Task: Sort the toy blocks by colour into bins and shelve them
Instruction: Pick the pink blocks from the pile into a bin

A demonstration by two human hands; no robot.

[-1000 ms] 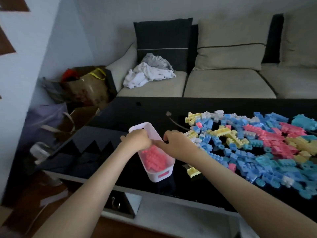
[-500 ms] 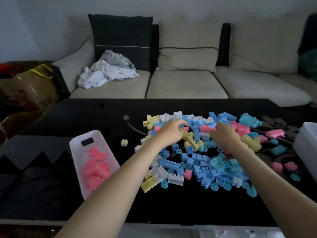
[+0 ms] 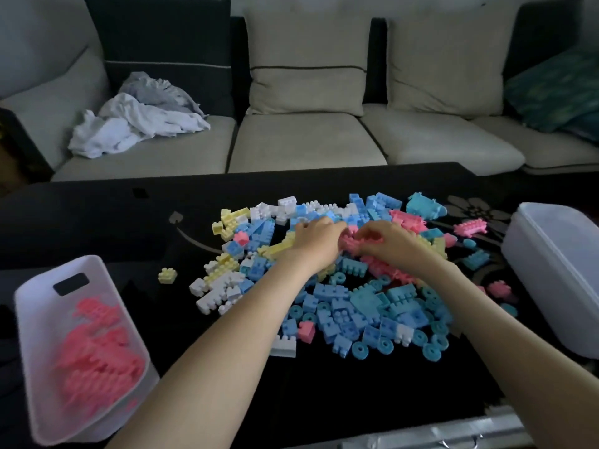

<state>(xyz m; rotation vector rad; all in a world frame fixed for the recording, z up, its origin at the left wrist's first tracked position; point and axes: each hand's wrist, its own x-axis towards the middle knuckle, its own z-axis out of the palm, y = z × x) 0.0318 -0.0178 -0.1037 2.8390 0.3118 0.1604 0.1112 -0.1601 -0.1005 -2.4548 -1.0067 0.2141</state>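
A heap of toy blocks in blue, pink, yellow and white covers the middle of the black table. My left hand and my right hand meet over the heap's centre, fingers curled around a cluster of pink blocks. A white bin at the near left holds several pink blocks. One yellow block lies alone between that bin and the heap.
A second white bin stands at the table's right edge. Behind the table is a beige sofa with crumpled white cloth on its left seat and a teal cushion at right.
A second ago both hands held the pink-block bin at the left. They let it go and moved right into the heap, closing together over pink blocks. The view swung right.
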